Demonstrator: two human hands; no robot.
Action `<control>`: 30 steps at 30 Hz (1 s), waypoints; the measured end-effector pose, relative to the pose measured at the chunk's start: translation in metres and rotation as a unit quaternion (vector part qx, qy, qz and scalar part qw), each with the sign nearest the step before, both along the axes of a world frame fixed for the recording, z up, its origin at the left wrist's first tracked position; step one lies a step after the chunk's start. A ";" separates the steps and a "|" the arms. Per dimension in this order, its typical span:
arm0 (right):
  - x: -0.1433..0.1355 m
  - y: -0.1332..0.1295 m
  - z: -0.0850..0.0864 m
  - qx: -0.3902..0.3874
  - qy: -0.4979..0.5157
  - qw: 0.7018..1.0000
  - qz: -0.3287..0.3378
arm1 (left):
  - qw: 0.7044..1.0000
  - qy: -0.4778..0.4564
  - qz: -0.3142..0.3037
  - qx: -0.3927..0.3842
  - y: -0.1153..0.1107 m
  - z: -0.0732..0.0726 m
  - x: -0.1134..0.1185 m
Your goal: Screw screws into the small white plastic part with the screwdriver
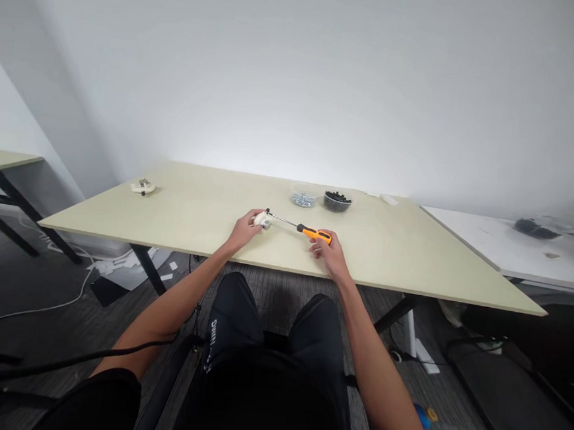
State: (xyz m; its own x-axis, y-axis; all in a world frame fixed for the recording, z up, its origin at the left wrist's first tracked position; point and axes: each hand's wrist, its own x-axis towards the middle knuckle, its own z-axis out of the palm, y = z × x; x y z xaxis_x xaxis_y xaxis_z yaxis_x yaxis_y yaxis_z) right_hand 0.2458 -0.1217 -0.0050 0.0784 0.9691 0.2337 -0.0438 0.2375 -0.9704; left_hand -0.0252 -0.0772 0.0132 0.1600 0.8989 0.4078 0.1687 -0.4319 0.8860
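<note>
One screwdriver (300,228), two bowls (338,202)

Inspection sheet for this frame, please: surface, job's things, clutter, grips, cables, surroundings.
Surface: pale wooden table, mostly bare.
Job's things: small white part on the table; orange-handled screwdriver with its tip at the part.
Clutter: clear bowl of silvery bits, bowl of black bits, a second white part at the far left, a small white piece near the far edge.
Grips: left hand shut on the white part; right hand shut on the screwdriver handle.
Cables: white cable on the floor; black cable by the left arm.
Surroundings: white wall, white side table on the right, grey carpet.
</note>
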 end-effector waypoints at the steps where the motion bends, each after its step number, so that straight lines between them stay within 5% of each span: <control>1: 0.000 0.000 0.000 0.002 0.001 1.000 0.000 | 1.000 0.000 0.001 -0.004 0.000 0.000 0.000; 21: 0.000 -0.008 0.005 0.037 -0.032 0.997 0.055 | 1.000 -0.004 0.024 -0.013 0.005 -0.004 -0.001; 30: 0.000 -0.003 0.001 0.030 -0.005 0.999 0.026 | 1.000 -0.011 0.001 -0.019 0.004 -0.003 0.002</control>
State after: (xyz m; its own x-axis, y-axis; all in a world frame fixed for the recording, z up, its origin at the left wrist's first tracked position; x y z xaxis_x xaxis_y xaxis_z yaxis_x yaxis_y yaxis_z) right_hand 0.2462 -0.1250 -0.0035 0.0245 0.9560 0.2925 -0.0475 0.2933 -0.9548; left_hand -0.0235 -0.0734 0.0106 0.1500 0.9141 0.3768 0.1493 -0.3977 0.9053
